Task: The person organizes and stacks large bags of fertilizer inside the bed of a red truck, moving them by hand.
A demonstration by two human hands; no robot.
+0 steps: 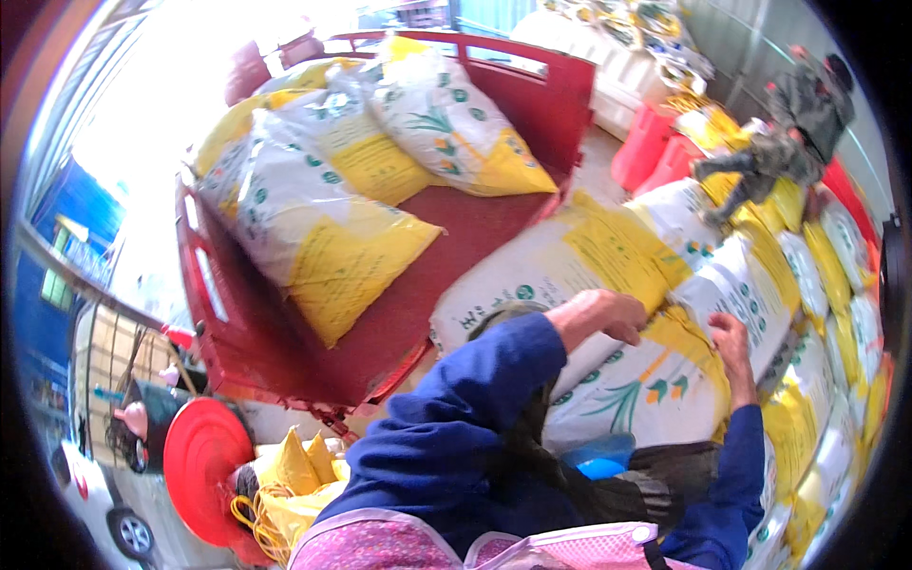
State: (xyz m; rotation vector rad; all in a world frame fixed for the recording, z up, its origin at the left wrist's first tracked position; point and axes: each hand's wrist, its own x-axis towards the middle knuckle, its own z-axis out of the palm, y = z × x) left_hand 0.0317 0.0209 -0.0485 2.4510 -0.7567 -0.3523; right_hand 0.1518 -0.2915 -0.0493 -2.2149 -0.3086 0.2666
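Note:
My left hand [604, 314] reaches across from a blue sleeve, its fingers loosely bent and apart from the thumb, with nothing visible in them. It is over the yellow end of a white-and-yellow woven sack [627, 399] printed with green leaves. To the right, my right hand [730, 344] is raised near a neighbouring sack [736, 285], fingers half curled and holding nothing I can see. Whether either hand touches a sack is unclear. Another full sack [532, 271] lies just beyond my left forearm.
A red cargo bed [475, 228] at left carries several large sacks [337, 237]. At upper right, a person [798, 123] in dark clothes is on the piled sacks. Stacked sacks [807, 418] line the right side. A red round lid [207, 470] and yellow bags [294, 465] sit lower left.

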